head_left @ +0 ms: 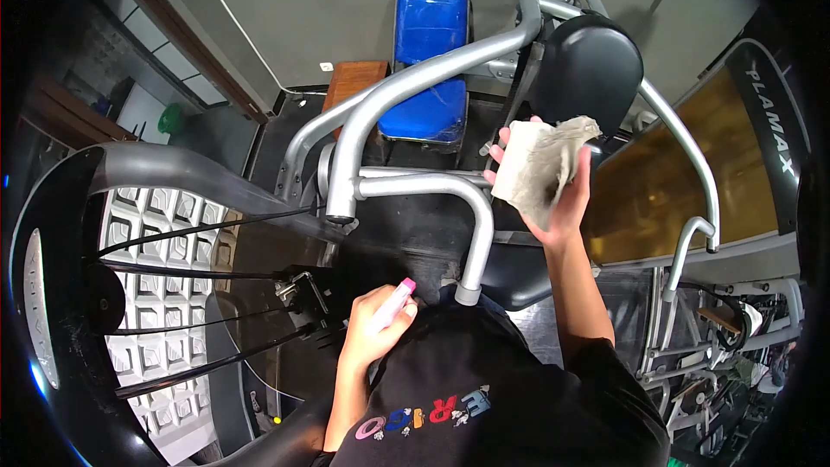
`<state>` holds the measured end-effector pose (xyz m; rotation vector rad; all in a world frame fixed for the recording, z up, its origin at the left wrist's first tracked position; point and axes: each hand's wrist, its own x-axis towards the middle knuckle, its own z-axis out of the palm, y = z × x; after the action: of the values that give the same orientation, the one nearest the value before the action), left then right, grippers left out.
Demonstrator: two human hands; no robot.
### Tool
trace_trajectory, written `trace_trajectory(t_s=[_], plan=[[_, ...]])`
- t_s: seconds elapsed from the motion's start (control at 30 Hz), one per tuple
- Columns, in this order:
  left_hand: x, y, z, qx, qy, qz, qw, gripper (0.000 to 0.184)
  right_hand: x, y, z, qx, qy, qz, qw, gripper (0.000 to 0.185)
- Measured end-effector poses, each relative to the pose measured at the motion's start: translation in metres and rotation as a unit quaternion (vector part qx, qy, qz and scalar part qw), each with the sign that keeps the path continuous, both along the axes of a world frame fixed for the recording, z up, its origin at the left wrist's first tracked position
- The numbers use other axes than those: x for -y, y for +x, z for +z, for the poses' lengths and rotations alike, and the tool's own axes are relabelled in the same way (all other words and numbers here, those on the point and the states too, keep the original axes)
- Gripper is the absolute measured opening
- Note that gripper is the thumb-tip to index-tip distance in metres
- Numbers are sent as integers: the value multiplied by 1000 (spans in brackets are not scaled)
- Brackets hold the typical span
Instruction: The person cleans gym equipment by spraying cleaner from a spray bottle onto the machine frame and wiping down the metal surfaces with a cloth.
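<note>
My left hand (378, 326) is closed around a small white bottle (391, 308) with a pink top, held low in front of my black shirt. Raised higher and to the right, my right hand (566, 199) holds a crumpled grey-white cloth (540, 164), which lies over the palm and fingers. Behind the cloth is the black padded backrest (590, 69) of a gym machine. A silver curved tube (471, 207) of the machine's frame runs between my two hands; neither hand appears to touch it.
A blue chair (424, 110) and a brown wooden table (354, 82) stand by the grey wall. Black cables (207, 274) and a dark curved frame (173, 169) are at the left. A gold panel (683, 182) and more gym equipment (718, 363) stand at the right.
</note>
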<state>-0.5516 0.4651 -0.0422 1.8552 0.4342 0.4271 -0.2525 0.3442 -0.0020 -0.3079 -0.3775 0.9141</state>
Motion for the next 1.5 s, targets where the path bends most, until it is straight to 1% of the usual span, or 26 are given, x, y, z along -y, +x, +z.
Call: trace_trajectory(t_s=[0.03, 0.07, 0.13, 0.17, 0.2, 0.23, 0.27, 0.33, 0.53, 0.6, 0.67, 0.73, 0.77, 0.87, 0.9, 1.07, 1.13, 1.17, 1.2, 1.27, 1.3, 1.33, 1.4, 1.43, 1.47, 1.5], plan=[[1, 0, 0, 0, 0, -4, 1000, 15, 1, -8, 8, -12, 18, 9, 1000, 88], [2, 0, 0, 8, -16, -9, 1000, 15, 1, -13, 5, -3, 56, 25, 998, 78], [4, 0, 1, 16, -29, -17, 999, 15, -3, -31, 15, 23, -147, -36, 988, 65], [5, 0, 0, 31, -51, -13, 998, 17, -5, -31, -1, -80, 70, 107, 989, 55], [6, -1, -1, 45, -73, -9, 996, 18, -6, -40, 0, -86, 45, 111, 989, 59], [5, -3, -2, 31, -105, -10, 994, 31, -7, -50, -1, -107, 36, 118, 986, 60], [8, -1, 8, 29, -103, -10, 994, 31, -7, -60, -2, -129, 27, 127, 983, 62], [11, 4, 28, 69, -160, 14, 985, 16, -5, -73, 1, -136, 0, 149, 980, 65], [11, 14, 42, 107, -167, 12, 980, 22, -1, -97, 3, -152, 9, 179, 972, 65], [16, 17, 48, 110, -200, 25, 973, 22, -1, -103, 4, -57, -60, 146, 986, 66], [20, 24, 60, 82, -196, 24, 977, 20, -4, -110, -2, -105, -20, 165, 980, 66], [22, 30, 59, 73, -100, 6, 992, 36, -5, -115, -5, -91, 88, 206, 970, 70], [22, 33, 60, 87, -66, -1, 994, 22, -7, -119, -5, -69, 15, 167, 983, 73], [16, 37, 50, 59, -25, 2, 998, 19, -5, -125, -13, -93, 26, 153, 983, 75], [20, 40, 62, 43, -129, 23, 990, 12, -3, -124, -11, -62, 7, 164, 984, 77], [8, 43, 93, 52, -124, -7, 991, 11, 17, -109, -26, -47, 36, 167, 984, 89], [-2, 47, 97, 47, -1, -29, 998, 12, 33, -101, -38, -128, -44, 177, 975, 95], [-4, 49, 103, 0, 51, -42, 998, 14, 41, -96, -55, -71, -24, 194, 978, 95], [-3, 53, 108, 2, 50, -42, 998, 14, 44, -100, -56, -69, -25, 193, 978, 95], [-1, 59, 116, 1, 210, -152, 966, 15, 48, -108, -57, 12, -223, 129, 966, 91], [5, 64, 118, 39, 216, -173, 960, 15, 47, -111, -58, 42, -225, 112, 967, 81], [10, 67, 126, 25, 217, -195, 956, 15, 43, -112, -59, 19, -204, 92, 974, 67], [9, 71, 135, -7, 215, -221, 951, 14, 37, -111, -47, 58, -283, 74, 955, 60], [2, 74, 133, 14, 207, -219, 953, 14, 33, -110, -29, 43, -320, 61, 944, 67], [-6, 76, 131, 35, 200, -218, 955, 14, 37, -107, -25, 45, -319, 57, 945, 67], [-10, 76, 134, 34, 178, -191, 965, 13, 42, -104, -24, 60, -263, 31, 962, 75]])
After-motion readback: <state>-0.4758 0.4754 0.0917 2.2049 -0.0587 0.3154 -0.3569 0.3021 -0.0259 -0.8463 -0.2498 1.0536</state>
